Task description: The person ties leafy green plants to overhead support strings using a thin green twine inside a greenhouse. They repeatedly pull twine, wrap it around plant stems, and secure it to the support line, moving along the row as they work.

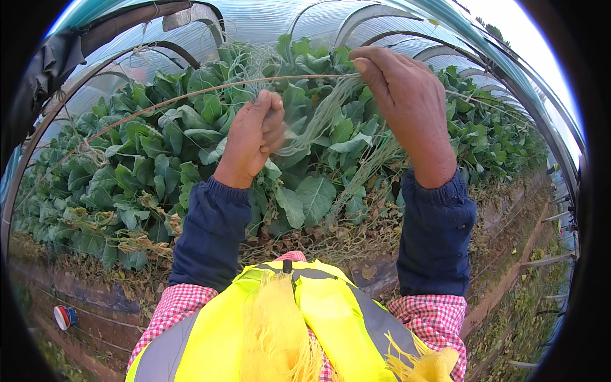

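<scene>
My left hand [255, 136] is closed in front of the leafy plants, and a tangled bunch of pale green netting [248, 64] rises from its grip. My right hand [401, 95] is raised higher, its thumb and forefinger pinched at a taut reddish-brown string [205, 89]. Pale net strands [329, 107] hang from beside the right fingertips and sag towards the left hand. More netting [365, 167] droops over the leaves below my right wrist. The string runs across in front of the plants, with a knotted clump of twine [90, 153] around it on the left.
Broad-leaved green plants [312, 196] fill the bed, with dried vines [315, 243] along its near edge. Curved hoops [506, 71] carry plastic sheeting [267, 24] overhead. A red, white and blue container [66, 317] lies on the ground at lower left.
</scene>
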`<control>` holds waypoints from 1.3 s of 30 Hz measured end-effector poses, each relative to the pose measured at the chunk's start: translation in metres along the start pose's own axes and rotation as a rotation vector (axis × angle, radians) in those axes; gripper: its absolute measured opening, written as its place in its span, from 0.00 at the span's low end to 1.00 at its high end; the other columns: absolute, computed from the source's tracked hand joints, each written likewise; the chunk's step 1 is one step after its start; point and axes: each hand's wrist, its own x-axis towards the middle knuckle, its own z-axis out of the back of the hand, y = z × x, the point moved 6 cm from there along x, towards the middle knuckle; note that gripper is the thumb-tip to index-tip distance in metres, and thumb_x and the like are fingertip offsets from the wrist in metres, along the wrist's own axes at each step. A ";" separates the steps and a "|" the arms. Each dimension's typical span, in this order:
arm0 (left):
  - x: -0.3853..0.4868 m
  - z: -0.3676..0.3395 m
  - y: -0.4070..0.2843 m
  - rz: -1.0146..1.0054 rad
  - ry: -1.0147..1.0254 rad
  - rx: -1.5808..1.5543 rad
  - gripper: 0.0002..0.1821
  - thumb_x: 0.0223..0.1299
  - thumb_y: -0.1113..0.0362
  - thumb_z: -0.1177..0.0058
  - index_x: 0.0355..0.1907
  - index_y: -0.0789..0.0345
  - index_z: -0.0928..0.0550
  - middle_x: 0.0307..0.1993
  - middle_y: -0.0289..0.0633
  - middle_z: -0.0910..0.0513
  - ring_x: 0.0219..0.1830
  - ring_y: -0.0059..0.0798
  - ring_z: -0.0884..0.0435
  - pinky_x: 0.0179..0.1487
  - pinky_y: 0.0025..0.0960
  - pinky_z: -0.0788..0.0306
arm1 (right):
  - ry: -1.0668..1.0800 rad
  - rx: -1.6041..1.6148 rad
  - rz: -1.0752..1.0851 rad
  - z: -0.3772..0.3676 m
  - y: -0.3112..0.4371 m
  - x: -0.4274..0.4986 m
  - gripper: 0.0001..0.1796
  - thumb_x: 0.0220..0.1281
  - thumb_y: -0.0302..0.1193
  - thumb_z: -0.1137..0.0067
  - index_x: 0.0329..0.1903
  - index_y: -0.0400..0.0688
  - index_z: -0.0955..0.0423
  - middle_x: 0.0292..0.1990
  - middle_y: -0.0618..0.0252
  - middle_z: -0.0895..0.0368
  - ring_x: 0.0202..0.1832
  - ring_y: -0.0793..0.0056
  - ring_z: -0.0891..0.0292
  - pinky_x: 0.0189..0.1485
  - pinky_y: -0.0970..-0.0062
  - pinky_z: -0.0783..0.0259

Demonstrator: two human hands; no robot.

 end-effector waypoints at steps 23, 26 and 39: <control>-0.150 0.112 0.129 0.524 -0.294 0.257 0.14 0.71 0.54 0.53 0.32 0.60 0.25 0.20 0.26 0.32 0.16 0.11 0.42 0.19 0.21 0.50 | 0.299 0.331 0.176 -0.108 0.145 -0.138 0.13 0.54 0.43 0.40 0.33 0.47 0.24 0.35 0.68 0.22 0.53 0.68 0.28 0.73 0.58 0.53; -0.189 0.178 0.159 0.637 -0.414 0.338 0.14 0.71 0.54 0.55 0.31 0.59 0.26 0.18 0.25 0.35 0.15 0.13 0.43 0.19 0.23 0.51 | 0.540 0.195 0.056 -0.159 0.117 -0.188 0.15 0.55 0.44 0.40 0.28 0.46 0.25 0.26 0.66 0.25 0.44 0.66 0.27 0.71 0.58 0.50; -0.350 0.344 0.184 0.574 -0.434 1.645 0.22 0.71 0.52 0.56 0.31 0.71 0.26 0.29 0.58 0.25 0.34 0.59 0.27 0.37 0.53 0.35 | 0.994 0.482 -0.319 -0.128 0.116 -0.525 0.13 0.56 0.42 0.42 0.35 0.47 0.23 0.32 0.60 0.21 0.43 0.64 0.25 0.60 0.60 0.41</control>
